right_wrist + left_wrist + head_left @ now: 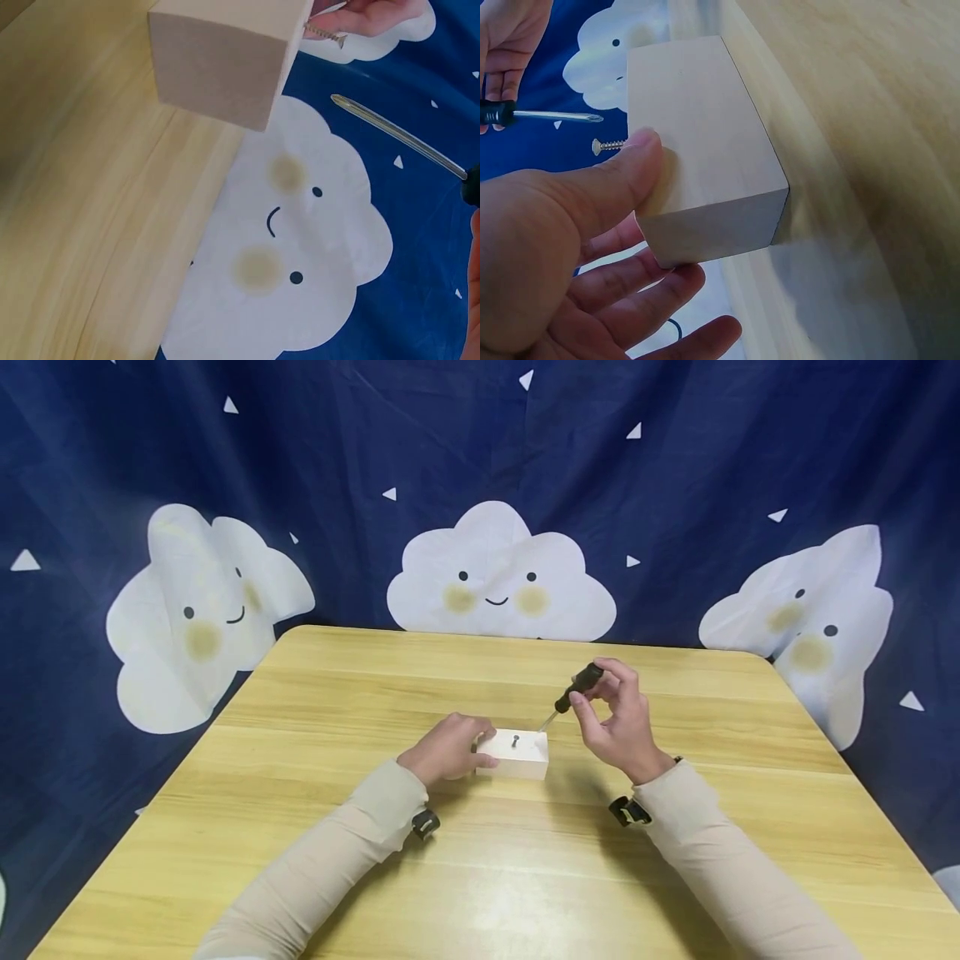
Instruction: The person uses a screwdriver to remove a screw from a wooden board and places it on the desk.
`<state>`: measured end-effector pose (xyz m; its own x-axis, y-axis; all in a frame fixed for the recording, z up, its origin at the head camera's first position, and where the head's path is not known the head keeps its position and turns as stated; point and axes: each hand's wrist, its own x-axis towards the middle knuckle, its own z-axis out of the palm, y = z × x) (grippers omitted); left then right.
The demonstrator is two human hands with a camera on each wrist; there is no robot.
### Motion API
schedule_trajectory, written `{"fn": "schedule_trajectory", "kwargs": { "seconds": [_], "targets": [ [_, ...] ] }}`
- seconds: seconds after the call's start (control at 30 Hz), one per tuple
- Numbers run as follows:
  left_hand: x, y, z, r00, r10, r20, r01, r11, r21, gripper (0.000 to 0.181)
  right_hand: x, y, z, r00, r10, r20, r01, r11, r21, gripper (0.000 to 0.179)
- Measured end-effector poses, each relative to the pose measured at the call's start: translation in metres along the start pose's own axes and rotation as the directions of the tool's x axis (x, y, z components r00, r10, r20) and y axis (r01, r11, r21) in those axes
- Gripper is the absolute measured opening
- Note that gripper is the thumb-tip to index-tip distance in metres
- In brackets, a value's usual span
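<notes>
A pale wooden block [528, 768] lies on the table, and my left hand [450, 747] grips its left end, thumb along the near side and fingers at the far side. From the block's top a screw [607, 145] stands up, partly sunk, its head showing close to the left thumb. My right hand [618, 722] pinches the dark handle of a screwdriver [580, 685] between thumb and fingers. The screwdriver slants down to the left. Its bare metal tip is above the block and apart from the screw head, as the right wrist view also shows.
The wood-grain table [360, 677] extends around the block on all sides. Behind it hangs a dark blue curtain [330, 435] with white clouds and small triangles. Each wrist wears a dark strap [426, 823] over or beside a beige sleeve [322, 868].
</notes>
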<state>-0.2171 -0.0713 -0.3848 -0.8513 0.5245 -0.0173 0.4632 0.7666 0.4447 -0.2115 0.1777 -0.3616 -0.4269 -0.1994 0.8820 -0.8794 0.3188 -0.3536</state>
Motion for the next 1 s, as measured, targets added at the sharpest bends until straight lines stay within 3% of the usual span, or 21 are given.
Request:
{"fn": "schedule_trajectory", "kwargs": {
  "seconds": [0.37, 0.67, 1.0],
  "targets": [
    [0.001, -0.002, 0.001, 1.0, -0.001, -0.001, 0.001, 1.0, -0.011, 0.031, 0.004, -0.005, 0.008, 1.0, 0.019, 0.006, -0.019, 0.999, 0.035, 0.056],
    [0.0, -0.001, 0.001, 1.0, -0.01, 0.001, 0.011, 1.0, -0.013, 0.035, 0.006, -0.006, 0.016, 1.0, -0.007, -0.005, 0.008, 0.998, 0.07, 0.043],
    [0.0, 0.0, 0.0, 1.0, -0.012, 0.008, 0.012, 1.0, -0.019, 0.036, 0.008, -0.007, 0.023, 1.0, -0.015, 0.0, 0.015, 0.996, 0.091, 0.042]
  ]
}}
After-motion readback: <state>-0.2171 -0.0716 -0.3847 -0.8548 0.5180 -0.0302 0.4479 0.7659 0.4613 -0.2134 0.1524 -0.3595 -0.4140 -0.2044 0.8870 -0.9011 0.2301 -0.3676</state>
